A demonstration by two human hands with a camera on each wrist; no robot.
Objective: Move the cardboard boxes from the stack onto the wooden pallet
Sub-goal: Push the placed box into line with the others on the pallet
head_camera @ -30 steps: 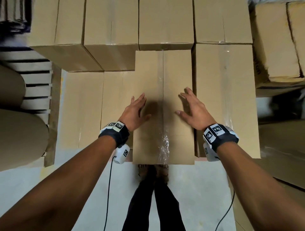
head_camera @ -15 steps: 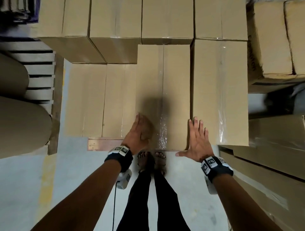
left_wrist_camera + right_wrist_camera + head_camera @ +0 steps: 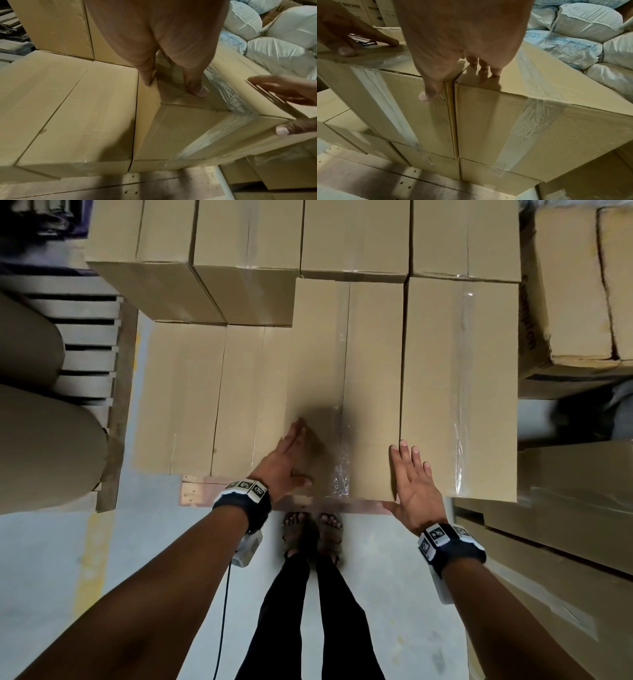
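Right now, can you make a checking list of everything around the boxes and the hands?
Surface: wooden pallet, front edge showing under the boxes.
Job's things: middle box on the upper layer, beside the right box; lower boxes to its left.
Clutter: nothing seen.
Hands: left hand flat against the middle box's left side, thumb on top; right hand flat at its right front corner, fingers reaching onto the right box.
Cables: black cable hanging from the left wrist.
Surroundings: white sacks, brown paper rolls, grey floor.
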